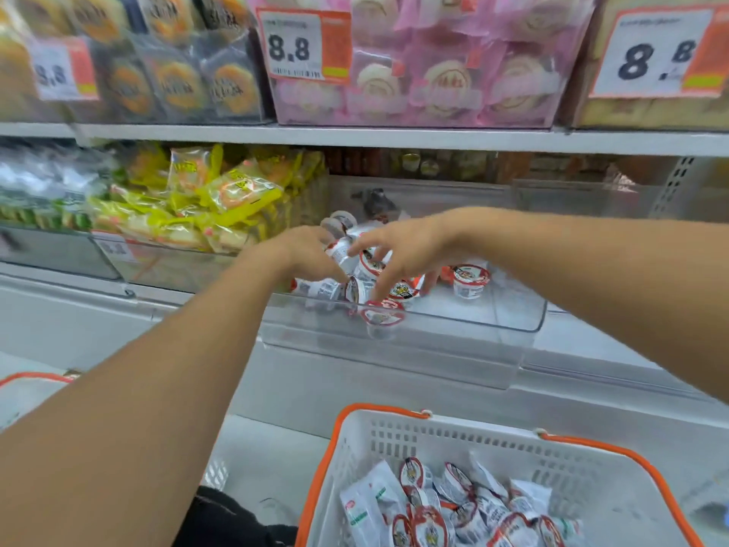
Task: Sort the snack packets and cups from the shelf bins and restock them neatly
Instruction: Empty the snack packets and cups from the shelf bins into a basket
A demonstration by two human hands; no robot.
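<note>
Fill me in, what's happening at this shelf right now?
A person is reaching both bare arms into a clear plastic shelf bin holding small white cups with red-rimmed lids. The left hand and right hand are both spread over the pile of cups at the bin's left side; one cup stands apart to the right. Below, a white plastic basket with an orange rim holds more of the same cups mixed with white snack packets. Whether either hand actually grips a cup is unclear.

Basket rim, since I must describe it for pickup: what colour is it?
Orange, edging the white basket; the head view shows it clearly.
</note>
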